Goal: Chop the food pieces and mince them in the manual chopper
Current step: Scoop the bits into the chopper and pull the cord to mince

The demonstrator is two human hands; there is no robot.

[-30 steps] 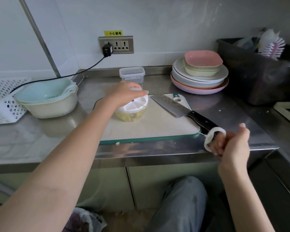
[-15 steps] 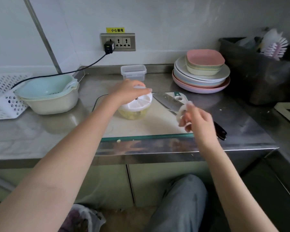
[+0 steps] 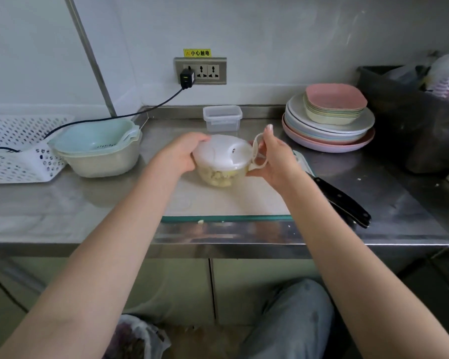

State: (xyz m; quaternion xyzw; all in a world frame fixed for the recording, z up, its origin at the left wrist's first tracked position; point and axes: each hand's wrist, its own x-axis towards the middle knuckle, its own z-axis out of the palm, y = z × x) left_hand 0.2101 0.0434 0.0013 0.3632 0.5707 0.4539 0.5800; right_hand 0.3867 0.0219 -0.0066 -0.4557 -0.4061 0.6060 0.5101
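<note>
While the left hand (image 3: pixel 183 155) steadies the manual chopper (image 3: pixel 222 161), the right hand (image 3: pixel 275 159) holds its pull ring (image 3: pixel 259 154) close against the lid's rim.

The chopper stands on the white cutting board (image 3: pixel 233 200) near the middle of the steel counter (image 3: pixel 88 203), pale food pieces (image 3: pixel 219 176) visible through its clear bowl. The left hand's fingers curl over the lid's left edge, pressing down; the right hand's fingers are hooked through the ring, one fingertip raised. The whole thing looks light, stiff plastic and likely to skid or tip on the smooth board when the cord is tugged, so the lid wants firm downward weight, and the ring is the only sensible pull point. A cleaver (image 3: pixel 341 200) lies just right of the board, its black handle towards the counter's front edge.
</note>
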